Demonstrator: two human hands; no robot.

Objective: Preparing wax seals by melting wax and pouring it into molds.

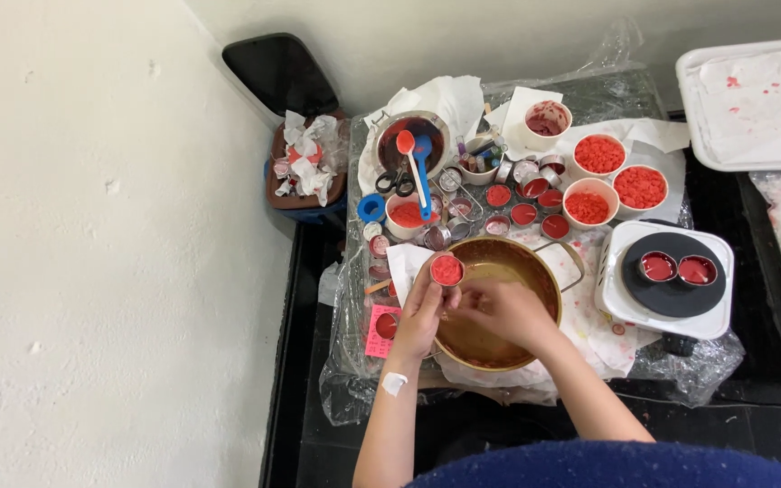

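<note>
My left hand (422, 316) holds a small round metal tin filled with red wax (446, 270) at the near-left rim of a brass pot (535, 271). My right hand (503, 309) is over the pot, its fingers curled toward the tin; whether it grips anything is hidden. A white bandage sits on my left wrist. Behind the pot stand several small tins of red wax (524, 214) and three white bowls of red chunks (599, 154).
A white hot plate (625, 303) at the right carries two red-filled tins (678, 267). A metal bowl with a red spoon (409, 143), scissors (395, 183) and a blue spoon lie at the back left. A bin of crumpled paper (307, 167) stands left; a white tray (752, 104) sits far right.
</note>
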